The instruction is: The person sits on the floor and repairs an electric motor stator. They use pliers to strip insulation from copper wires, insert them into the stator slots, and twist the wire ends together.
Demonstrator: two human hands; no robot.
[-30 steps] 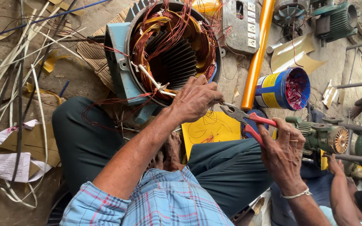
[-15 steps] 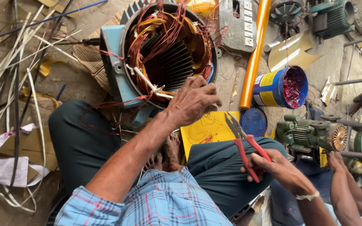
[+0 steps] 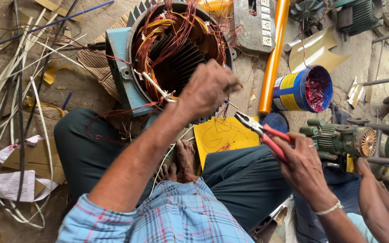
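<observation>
A blue motor stator (image 3: 119,76) lies on the ground in front of my crossed legs, its bore full of copper winding wires (image 3: 176,31). My left hand (image 3: 208,87) is a closed fist at the stator's lower rim, pinching thin copper wire ends that hang below it. A white sleeved lead (image 3: 155,86) runs toward that hand. My right hand (image 3: 300,164) holds red-handled pliers (image 3: 262,132), jaws pointing up-left toward the left fist, a short gap away. A yellow sheet (image 3: 223,135) lies on my lap beneath them.
A blue and yellow can with red inside (image 3: 302,90) and an orange tube (image 3: 272,58) lie to the right. A green small motor (image 3: 338,139) sits by another person's arm (image 3: 377,193). White strips and cables (image 3: 19,112) litter the left. A grey socket board (image 3: 255,24) lies at the top.
My right hand lowered the pliers toward my lap, then raised them again toward the left fist. My left hand shifted slightly up along the stator rim.
</observation>
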